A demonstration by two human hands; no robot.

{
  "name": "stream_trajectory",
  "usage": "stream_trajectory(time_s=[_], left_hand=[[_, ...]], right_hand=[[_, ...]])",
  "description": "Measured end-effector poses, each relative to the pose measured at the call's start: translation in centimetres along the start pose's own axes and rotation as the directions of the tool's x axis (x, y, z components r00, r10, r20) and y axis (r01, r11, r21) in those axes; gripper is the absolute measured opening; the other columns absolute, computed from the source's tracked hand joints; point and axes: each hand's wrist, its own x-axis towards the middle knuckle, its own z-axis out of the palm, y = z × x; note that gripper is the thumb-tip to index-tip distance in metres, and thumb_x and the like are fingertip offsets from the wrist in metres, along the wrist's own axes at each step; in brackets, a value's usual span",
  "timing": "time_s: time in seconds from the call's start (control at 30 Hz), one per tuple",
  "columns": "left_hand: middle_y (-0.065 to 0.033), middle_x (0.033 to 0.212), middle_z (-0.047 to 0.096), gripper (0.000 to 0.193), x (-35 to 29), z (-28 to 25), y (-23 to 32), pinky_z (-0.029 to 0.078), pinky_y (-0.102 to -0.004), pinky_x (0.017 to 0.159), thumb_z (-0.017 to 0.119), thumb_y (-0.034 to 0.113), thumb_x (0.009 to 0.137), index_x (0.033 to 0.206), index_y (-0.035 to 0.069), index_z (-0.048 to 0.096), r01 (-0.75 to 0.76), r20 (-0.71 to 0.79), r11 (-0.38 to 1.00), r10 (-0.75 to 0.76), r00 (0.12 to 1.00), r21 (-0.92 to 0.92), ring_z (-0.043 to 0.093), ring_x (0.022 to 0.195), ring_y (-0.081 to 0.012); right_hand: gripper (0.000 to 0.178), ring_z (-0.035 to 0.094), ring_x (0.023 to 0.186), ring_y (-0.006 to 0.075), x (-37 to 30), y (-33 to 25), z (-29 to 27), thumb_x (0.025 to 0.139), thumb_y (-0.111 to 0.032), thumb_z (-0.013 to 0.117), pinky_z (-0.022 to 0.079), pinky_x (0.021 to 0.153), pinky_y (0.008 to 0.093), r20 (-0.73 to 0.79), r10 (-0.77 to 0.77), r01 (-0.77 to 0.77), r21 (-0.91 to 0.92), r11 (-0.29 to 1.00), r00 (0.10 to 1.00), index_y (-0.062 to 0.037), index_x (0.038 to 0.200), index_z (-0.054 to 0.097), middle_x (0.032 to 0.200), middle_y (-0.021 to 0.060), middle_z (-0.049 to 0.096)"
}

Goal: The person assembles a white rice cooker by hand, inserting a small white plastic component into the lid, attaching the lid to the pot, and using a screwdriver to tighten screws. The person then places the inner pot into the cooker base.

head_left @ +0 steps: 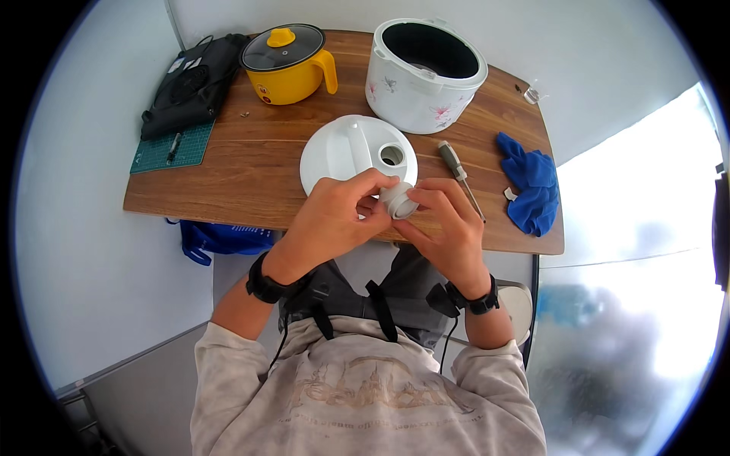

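Left hand: the left hand [334,220] sits at the centre of the frame, its fingers [372,182] curled narrow around the small white cap [398,201], thumb on its near side.
Right hand: the right hand [449,228] meets it from the right, fingers closed on the same cap, so both hands pinch it between them.
Small white cap: a round, pale piece (its exact form is partly hidden by the fingers), held just above the near edge of the tabletop [251,175], centre of the frame.
White lid: a round white lid [350,152] lies flat on the tabletop just behind the hands, with a round hole right of its middle.
Screwdriver: a screwdriver [456,171] lies just right of the lid, tip toward the near edge.
White cooker body: the open white cooker body [422,76] stands at upper centre.
Yellow pot: a yellow pot [289,64] with a glass lid stands upper left of centre.
Blue cloth: a blue cloth [532,182] is bunched at the right end.
Black bag: a black bag [194,83] lies at the far left corner, beside a green cutting mat [171,148].
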Motion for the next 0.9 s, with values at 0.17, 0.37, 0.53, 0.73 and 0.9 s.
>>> stream_trajectory(time_s=[0.17, 0.37, 0.53, 0.73, 0.9], left_hand=[[-0.0151, 0.079, 0.072, 0.026, 0.2, 0.1, -0.4, 0.056, -0.0304, 0.068, 0.067, 0.004, 0.087, 0.114, 0.002, 0.066, -0.005, -0.023, 0.999, 0.006, 1.0, 0.044, 0.075, 0.075, -0.0232], [-0.0156, 0.083, 0.075, 0.025, 0.3, -0.4, 0.1, 0.055, -0.0286, 0.066, 0.062, 0.002, 0.088, 0.113, 0.004, 0.067, 0.16, 0.065, 0.987, -0.158, 0.985, -0.03, 0.073, 0.072, -0.0217], [-0.0157, 0.087, 0.076, 0.033, 0.3, -0.3, -0.5, 0.053, -0.0269, 0.068, 0.061, 0.002, 0.088, 0.12, 0.007, 0.062, 0.181, 0.087, 0.976, -0.172, 0.981, -0.12, 0.072, 0.074, -0.0197], [-0.011, 0.094, 0.076, 0.033, 0.6, -0.5, -0.7, 0.052, -0.0252, 0.074, 0.056, -0.005, 0.09, 0.121, 0.009, 0.055, 0.224, 0.145, 0.963, -0.202, 0.969, -0.151, 0.068, 0.085, -0.0109], [-0.0093, 0.097, 0.075, 0.03, 1.0, -0.5, -1.2, 0.053, -0.0238, 0.074, 0.058, -0.001, 0.093, 0.122, 0.005, 0.058, 0.261, 0.174, 0.925, -0.219, 0.96, -0.276, 0.068, 0.086, -0.0104]], right_hand=[[0.041, 0.068, 0.085, 0.0265, -0.1, -0.4, 0.3, 0.069, -0.006, 0.087, 0.057, 0.069, 0.0351, -0.006, 0.008, -0.008, -0.005, 1.0, 1.0, -0.0051, 0.104, 0.066, 0.106, 0.0096, 0.064], [0.044, 0.068, 0.086, 0.0274, -0.4, -0.5, 0.2, 0.068, -0.01, 0.089, 0.058, 0.07, 0.0361, -0.008, -0.025, 0.025, -0.014, 1.0, 1.0, -0.0051, 0.106, 0.067, 0.106, 0.0097, 0.065], [0.045, 0.069, 0.088, 0.0276, -0.5, -0.3, 0.0, 0.069, -0.011, 0.089, 0.058, 0.072, 0.0362, -0.005, -0.036, 0.035, -0.011, 0.999, 0.999, -0.0045, 0.107, 0.067, 0.107, 0.0099, 0.066], [0.046, 0.069, 0.09, 0.0277, -0.3, -0.5, -0.2, 0.07, -0.01, 0.089, 0.058, 0.074, 0.0362, -0.006, -0.035, 0.035, 0.003, 0.999, 0.999, -0.0051, 0.11, 0.068, 0.108, 0.0101, 0.067], [0.046, 0.068, 0.091, 0.0276, 0.0, -0.6, -0.1, 0.07, -0.008, 0.088, 0.058, 0.075, 0.0372, -0.034, -0.041, 0.042, 0.012, 0.999, 0.999, -0.0053, 0.111, 0.067, 0.109, 0.0103, 0.065]])
